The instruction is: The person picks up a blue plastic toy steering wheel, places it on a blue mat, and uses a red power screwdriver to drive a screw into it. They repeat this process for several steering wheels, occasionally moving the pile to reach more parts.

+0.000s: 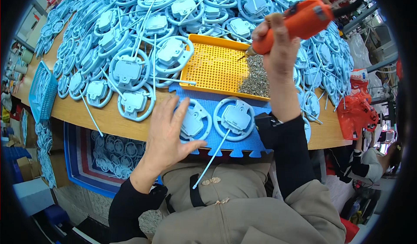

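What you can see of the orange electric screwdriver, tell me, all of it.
The orange electric screwdriver is rounded and plastic-looking, with a metallic nose, a thin bit and a dark rear cable. The right grip holds it tilted, nose pointing down and left, the bit seen against the yellow perforated tray. Whether the bit's tip carries anything is unclear.

The orange driver [306,21] is raised at a slant, its thin bit angled down-left over the yellow tray [213,66]. The pale-blue wheel [192,121] lies panel up on the blue mat [243,146], its left rim apparently hidden by fingers.
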A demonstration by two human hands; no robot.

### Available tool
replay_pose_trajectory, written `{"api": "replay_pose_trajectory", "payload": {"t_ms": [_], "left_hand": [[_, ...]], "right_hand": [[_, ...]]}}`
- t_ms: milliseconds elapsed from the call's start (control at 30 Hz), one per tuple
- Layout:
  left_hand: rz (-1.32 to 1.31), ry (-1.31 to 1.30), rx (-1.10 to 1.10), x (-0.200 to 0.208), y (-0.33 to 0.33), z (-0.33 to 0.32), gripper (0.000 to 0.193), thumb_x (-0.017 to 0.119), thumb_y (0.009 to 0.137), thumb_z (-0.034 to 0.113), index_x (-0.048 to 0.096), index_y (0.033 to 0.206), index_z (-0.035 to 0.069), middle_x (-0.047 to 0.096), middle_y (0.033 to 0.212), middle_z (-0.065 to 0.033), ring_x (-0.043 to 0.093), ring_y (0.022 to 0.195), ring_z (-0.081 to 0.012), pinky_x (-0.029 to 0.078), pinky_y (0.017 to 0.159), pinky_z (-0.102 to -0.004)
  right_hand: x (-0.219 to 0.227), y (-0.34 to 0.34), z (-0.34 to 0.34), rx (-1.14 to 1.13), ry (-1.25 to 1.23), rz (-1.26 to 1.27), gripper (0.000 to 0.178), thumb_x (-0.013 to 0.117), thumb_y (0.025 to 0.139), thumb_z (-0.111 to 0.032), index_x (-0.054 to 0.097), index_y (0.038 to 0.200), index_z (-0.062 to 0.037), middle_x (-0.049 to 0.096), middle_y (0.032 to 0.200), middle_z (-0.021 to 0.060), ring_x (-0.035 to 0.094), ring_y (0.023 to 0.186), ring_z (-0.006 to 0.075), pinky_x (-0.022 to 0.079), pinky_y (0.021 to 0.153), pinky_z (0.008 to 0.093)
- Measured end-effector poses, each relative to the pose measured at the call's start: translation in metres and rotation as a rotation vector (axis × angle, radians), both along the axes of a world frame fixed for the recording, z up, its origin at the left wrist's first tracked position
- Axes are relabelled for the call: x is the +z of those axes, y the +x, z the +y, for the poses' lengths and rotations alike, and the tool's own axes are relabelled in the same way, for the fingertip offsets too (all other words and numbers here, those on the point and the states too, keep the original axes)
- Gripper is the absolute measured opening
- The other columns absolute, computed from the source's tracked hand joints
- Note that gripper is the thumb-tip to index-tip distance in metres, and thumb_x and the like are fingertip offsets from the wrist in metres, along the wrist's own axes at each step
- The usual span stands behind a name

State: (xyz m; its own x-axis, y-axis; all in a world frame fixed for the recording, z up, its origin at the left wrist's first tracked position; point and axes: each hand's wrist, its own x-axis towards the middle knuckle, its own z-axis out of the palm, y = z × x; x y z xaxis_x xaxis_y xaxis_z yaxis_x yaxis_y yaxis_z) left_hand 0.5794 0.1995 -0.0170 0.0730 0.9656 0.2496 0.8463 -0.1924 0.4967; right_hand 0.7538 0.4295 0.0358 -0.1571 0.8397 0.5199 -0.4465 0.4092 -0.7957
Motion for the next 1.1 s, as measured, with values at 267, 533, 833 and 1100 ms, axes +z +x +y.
{"api": "replay_pose_trajectory", "payload": {"t_ms": [267, 533, 833, 1100], "left_hand": [[0.038, 0.125, 0.217, -0.018, 0.007, 0.004, 0.066, 0.081, 0.063, 0.032, 0.056, 0.115, 0.002, 0.052, 0.117, -0.0175, 0.046, 0.114, -0.0358, 0.035, 0.099, -0.0455], [0.062, 0.130, 0.228, -0.018, 0.006, 0.002, 0.065, 0.081, 0.063, 0.036, 0.055, 0.113, 0.004, 0.051, 0.117, -0.0149, 0.044, 0.117, -0.0344, 0.031, 0.100, -0.0503], [0.046, 0.133, 0.233, -0.020, 0.006, 0.003, 0.062, 0.081, 0.063, 0.036, 0.056, 0.109, 0.003, 0.052, 0.116, -0.0151, 0.044, 0.118, -0.0344, 0.030, 0.101, -0.0499], [0.019, 0.152, 0.238, -0.017, 0.010, 0.002, 0.058, 0.080, 0.062, 0.035, 0.061, 0.106, 0.002, 0.055, 0.112, -0.0171, 0.047, 0.116, -0.0355, 0.030, 0.101, -0.0520]], "right_hand": [[0.012, -0.030, -0.092, 0.413, -0.018, -0.139, 0.041, 0.061, 0.092, -0.044, 0.053, 0.098, -0.0048, 0.054, 0.067, 0.0048, 0.054, 0.060, 0.0163, 0.047, 0.059, 0.0319], [0.006, -0.050, -0.117, 0.488, -0.145, -0.198, 0.035, 0.070, 0.088, -0.034, 0.055, 0.094, -0.0031, 0.056, 0.063, 0.0051, 0.056, 0.054, 0.0154, 0.047, 0.049, 0.0280], [0.003, -0.057, -0.122, 0.422, -0.118, -0.237, 0.028, 0.069, 0.088, -0.027, 0.054, 0.085, -0.0038, 0.055, 0.060, 0.0036, 0.054, 0.051, 0.0131, 0.044, 0.048, 0.0264], [0.006, -0.061, -0.130, 0.389, -0.129, -0.267, 0.025, 0.068, 0.088, -0.023, 0.052, 0.082, -0.0038, 0.054, 0.060, 0.0027, 0.052, 0.051, 0.0108, 0.043, 0.048, 0.0238]]}}
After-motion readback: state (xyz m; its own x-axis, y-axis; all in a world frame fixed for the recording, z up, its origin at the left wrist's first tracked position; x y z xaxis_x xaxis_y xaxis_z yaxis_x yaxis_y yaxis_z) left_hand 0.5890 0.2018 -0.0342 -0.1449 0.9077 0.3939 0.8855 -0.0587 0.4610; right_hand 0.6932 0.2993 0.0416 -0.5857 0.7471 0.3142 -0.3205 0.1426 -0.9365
